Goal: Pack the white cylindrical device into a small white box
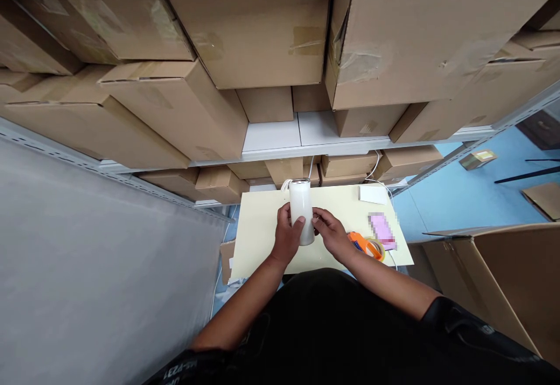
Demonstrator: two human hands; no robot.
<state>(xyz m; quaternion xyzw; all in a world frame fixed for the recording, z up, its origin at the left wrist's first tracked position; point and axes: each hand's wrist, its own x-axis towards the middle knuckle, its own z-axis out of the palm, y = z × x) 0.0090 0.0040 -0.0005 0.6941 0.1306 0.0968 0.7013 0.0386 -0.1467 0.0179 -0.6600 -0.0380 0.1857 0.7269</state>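
A white cylindrical tumbler (301,204) with a metal rim is held upright over a small pale yellow table (258,239). My left hand (286,236) wraps around its lower left side. My right hand (331,234) grips its lower right side with the fingertips. Both hands hold it a little above the tabletop.
An orange tape dispenser (366,246) lies just right of my right hand, beside a blurred pink item (382,230) and a white flat box (373,193). Stacked cardboard boxes (245,29) fill metal shelves behind. An open carton (507,280) stands at the right. A grey wall (87,256) is left.
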